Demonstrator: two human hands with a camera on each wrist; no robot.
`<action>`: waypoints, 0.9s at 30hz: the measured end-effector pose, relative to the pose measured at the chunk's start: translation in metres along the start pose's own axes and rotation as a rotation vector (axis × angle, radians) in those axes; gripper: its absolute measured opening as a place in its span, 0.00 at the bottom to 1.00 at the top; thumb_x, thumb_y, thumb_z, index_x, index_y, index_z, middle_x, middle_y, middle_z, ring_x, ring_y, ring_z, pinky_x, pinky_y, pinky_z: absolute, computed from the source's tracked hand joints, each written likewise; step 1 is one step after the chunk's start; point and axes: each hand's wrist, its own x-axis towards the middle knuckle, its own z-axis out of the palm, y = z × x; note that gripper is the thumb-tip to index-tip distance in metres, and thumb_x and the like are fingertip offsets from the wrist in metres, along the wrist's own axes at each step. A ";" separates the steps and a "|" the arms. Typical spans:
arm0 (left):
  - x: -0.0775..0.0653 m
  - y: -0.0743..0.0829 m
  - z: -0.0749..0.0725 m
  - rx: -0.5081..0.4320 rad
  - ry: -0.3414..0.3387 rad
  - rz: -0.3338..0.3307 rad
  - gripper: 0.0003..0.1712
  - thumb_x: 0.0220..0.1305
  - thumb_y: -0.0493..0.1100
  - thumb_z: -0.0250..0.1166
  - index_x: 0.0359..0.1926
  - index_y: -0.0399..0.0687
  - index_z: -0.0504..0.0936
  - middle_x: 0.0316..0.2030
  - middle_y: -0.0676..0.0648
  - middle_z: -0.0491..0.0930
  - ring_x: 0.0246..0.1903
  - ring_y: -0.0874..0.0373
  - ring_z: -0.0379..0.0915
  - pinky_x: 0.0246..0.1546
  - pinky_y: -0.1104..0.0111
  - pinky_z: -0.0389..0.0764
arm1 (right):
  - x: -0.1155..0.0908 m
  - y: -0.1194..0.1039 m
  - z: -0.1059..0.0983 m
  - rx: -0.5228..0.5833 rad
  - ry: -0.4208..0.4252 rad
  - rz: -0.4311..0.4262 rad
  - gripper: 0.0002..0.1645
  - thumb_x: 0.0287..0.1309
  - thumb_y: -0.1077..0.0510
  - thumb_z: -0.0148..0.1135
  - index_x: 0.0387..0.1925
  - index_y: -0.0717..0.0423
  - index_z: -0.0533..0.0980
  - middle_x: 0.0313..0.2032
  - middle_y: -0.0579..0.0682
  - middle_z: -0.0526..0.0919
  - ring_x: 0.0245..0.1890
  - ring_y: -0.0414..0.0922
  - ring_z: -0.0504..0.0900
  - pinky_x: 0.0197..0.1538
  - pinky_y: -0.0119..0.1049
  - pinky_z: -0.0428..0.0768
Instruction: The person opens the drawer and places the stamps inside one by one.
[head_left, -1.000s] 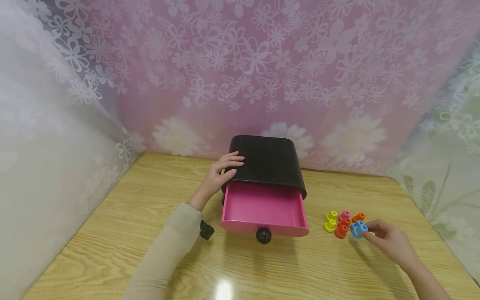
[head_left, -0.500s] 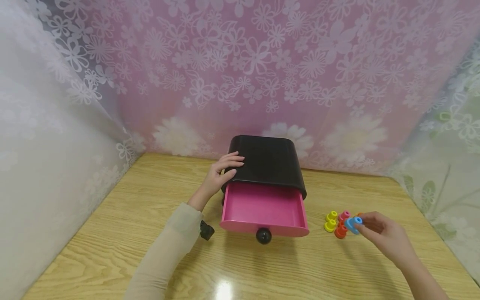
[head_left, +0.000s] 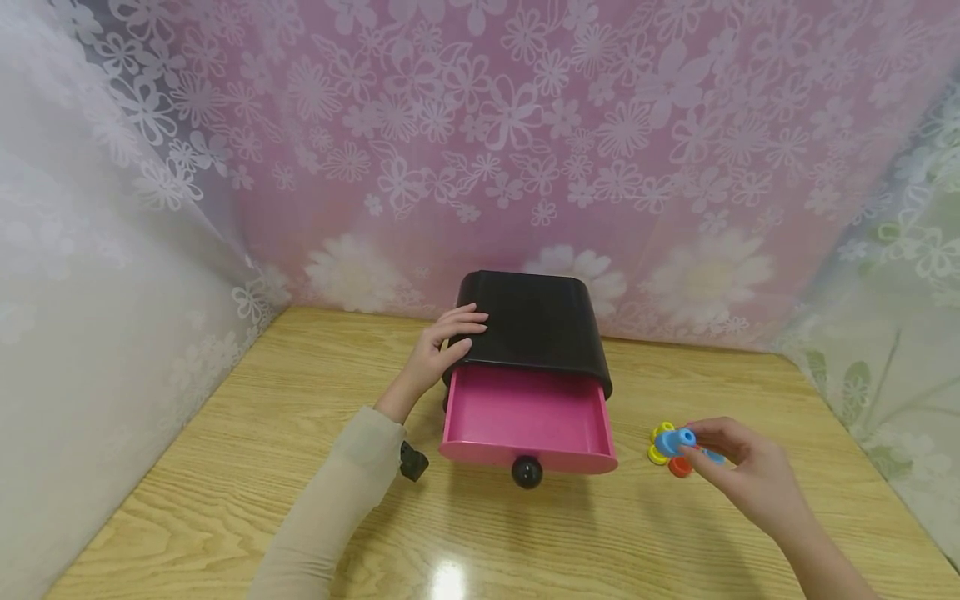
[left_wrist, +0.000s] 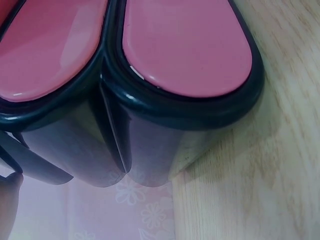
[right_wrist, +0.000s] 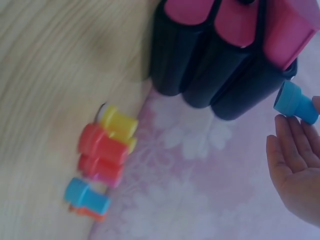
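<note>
In the head view my left hand (head_left: 442, 343) rests on the top left edge of a black drawer cabinet (head_left: 540, 321), fingers spread over it. Its pink drawer (head_left: 525, 408) stands pulled out, with a bare floor and a round black knob (head_left: 527, 472). My right hand (head_left: 753, 471) pinches a light blue plastic peg (head_left: 672, 442) between thumb and fingers. This peg is raised over the other pegs and tilted; the right wrist view shows its wide base (right_wrist: 286, 98). Below it, a yellow peg (right_wrist: 119, 122), a red peg (right_wrist: 102, 145) and a second blue peg (right_wrist: 87, 196) stand on the table.
The cabinet has several stacked tiers, with pink drawer fronts (left_wrist: 185, 45) in the left wrist view. A small black object (head_left: 412, 461) shows beside the left sleeve. A floral curtain (head_left: 525, 167) hangs behind the wooden table (head_left: 360, 517) and at both sides.
My right hand has lifted a blue peg from the group and carried it leftward over the other pegs. The left hand and the drawer have stayed put.
</note>
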 end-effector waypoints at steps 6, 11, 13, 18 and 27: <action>0.004 0.024 0.002 -0.021 0.002 0.009 0.15 0.60 0.33 0.52 0.42 0.22 0.73 0.48 0.27 0.68 0.58 0.36 0.52 0.60 0.53 0.49 | 0.005 -0.017 0.008 -0.002 0.011 0.001 0.11 0.47 0.65 0.63 0.36 0.57 0.77 0.30 0.40 0.81 0.32 0.30 0.78 0.35 0.19 0.73; 0.006 0.036 0.004 -0.018 -0.002 -0.010 0.13 0.56 0.28 0.51 0.41 0.19 0.72 0.47 0.23 0.67 0.57 0.32 0.51 0.60 0.53 0.49 | 0.014 -0.029 0.015 0.025 0.008 -0.022 0.11 0.46 0.65 0.64 0.36 0.58 0.77 0.31 0.40 0.82 0.32 0.31 0.78 0.36 0.20 0.74; 0.006 0.037 0.004 -0.017 -0.004 -0.017 0.14 0.56 0.28 0.51 0.41 0.19 0.72 0.47 0.24 0.67 0.57 0.32 0.51 0.60 0.53 0.49 | 0.017 -0.034 0.017 0.029 0.002 -0.036 0.11 0.46 0.64 0.64 0.36 0.57 0.77 0.31 0.41 0.82 0.32 0.31 0.78 0.37 0.20 0.73; 0.006 0.036 0.003 -0.020 -0.007 -0.022 0.14 0.57 0.28 0.51 0.42 0.19 0.72 0.47 0.24 0.67 0.57 0.32 0.50 0.60 0.53 0.49 | 0.026 -0.044 0.023 0.014 -0.017 -0.064 0.11 0.46 0.62 0.65 0.36 0.55 0.77 0.31 0.41 0.81 0.33 0.31 0.78 0.36 0.20 0.73; 0.006 0.036 0.003 -0.021 -0.003 -0.004 0.14 0.56 0.27 0.50 0.42 0.19 0.72 0.46 0.23 0.67 0.57 0.31 0.51 0.60 0.53 0.49 | 0.042 -0.056 0.039 0.217 -0.040 -0.209 0.13 0.42 0.71 0.64 0.35 0.61 0.77 0.30 0.46 0.81 0.33 0.36 0.79 0.41 0.24 0.75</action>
